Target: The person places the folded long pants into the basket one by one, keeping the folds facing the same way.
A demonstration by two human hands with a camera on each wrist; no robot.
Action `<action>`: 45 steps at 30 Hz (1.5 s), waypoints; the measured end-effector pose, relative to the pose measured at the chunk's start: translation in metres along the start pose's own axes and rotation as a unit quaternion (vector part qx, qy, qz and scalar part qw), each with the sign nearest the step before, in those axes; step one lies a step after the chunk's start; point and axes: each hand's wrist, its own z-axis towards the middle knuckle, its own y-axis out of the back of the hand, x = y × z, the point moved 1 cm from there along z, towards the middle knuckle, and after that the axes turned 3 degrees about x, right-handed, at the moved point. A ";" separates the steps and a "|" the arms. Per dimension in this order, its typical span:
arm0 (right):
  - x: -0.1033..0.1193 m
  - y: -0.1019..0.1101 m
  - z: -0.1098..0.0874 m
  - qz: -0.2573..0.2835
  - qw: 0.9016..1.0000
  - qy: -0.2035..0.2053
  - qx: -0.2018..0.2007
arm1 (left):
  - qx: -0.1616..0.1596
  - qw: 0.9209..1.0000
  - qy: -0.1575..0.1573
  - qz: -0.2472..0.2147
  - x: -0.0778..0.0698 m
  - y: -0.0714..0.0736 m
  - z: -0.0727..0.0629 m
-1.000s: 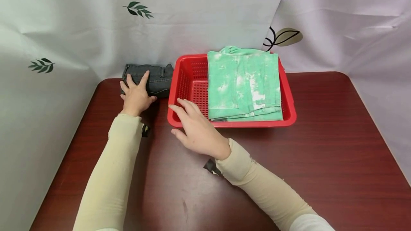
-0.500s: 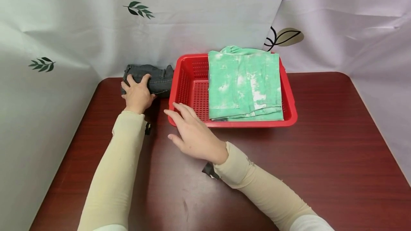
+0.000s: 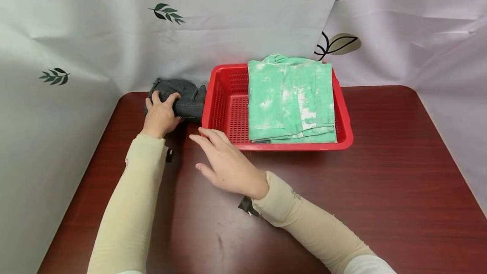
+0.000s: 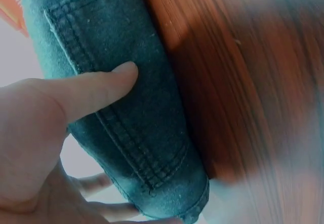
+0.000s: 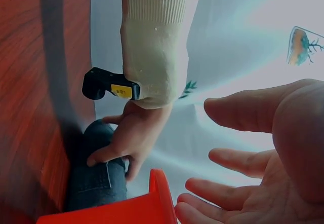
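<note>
A folded bundle of dark grey jeans (image 3: 191, 108) lies on the table at the back left, beside the red basket (image 3: 300, 147). My left hand (image 3: 158, 118) grips it near its left end. In the left wrist view the thumb (image 4: 104, 88) presses on the stitched side of the jeans (image 4: 159, 117), while the other fingers go round the far side. My right hand (image 3: 231, 167) hovers at the basket's near left corner with its fingers spread, holding nothing. Folded green-and-white garments (image 3: 293, 96) fill the right part of the basket.
A white curtain (image 3: 243, 16) printed with leaves hangs behind the reddish-brown table (image 3: 399, 172) and along its sides. The basket's perforated left part shows bare floor. Black wrist cameras sit under both sleeves.
My left fingers have curled further round the jeans, whose near side has tipped and shifted slightly toward me. My right hand has drifted a little left and nearer.
</note>
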 end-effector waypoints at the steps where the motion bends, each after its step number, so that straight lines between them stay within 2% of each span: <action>1: 0.001 -0.001 0.000 0.001 1.000 0.004 0.004 | 0.000 1.000 -0.005 -0.002 0.002 0.000 -0.001; 12: 0.007 -0.011 0.001 -0.013 0.998 0.047 0.029 | 0.013 0.999 -0.047 -0.011 0.020 0.002 -0.008; 19: 0.011 -0.022 0.002 -0.016 0.994 0.084 0.066 | 0.033 0.998 -0.061 -0.010 0.027 0.004 -0.013; 26: 0.006 -0.041 0.008 -0.016 0.995 0.078 0.061 | 0.036 0.996 -0.081 -0.006 0.031 0.004 -0.020; 32: 0.006 -0.053 0.016 -0.021 0.996 0.052 0.068 | 0.070 0.993 -0.091 -0.007 0.029 0.013 -0.020; 34: 0.006 -0.056 0.018 -0.016 0.997 0.038 0.072 | 0.072 0.993 -0.092 -0.010 0.027 0.018 -0.017; 38: 0.008 -0.063 0.025 -0.006 0.997 0.011 0.074 | 0.042 0.996 -0.074 -0.027 0.022 0.023 -0.014; 42: 0.010 -0.070 0.032 -0.012 0.997 -0.013 0.071 | 0.004 0.999 -0.025 -0.044 0.019 0.023 -0.010; 45: 0.010 -0.076 0.039 -0.018 0.997 -0.041 0.068 | -0.005 0.999 0.013 -0.046 0.017 0.021 -0.006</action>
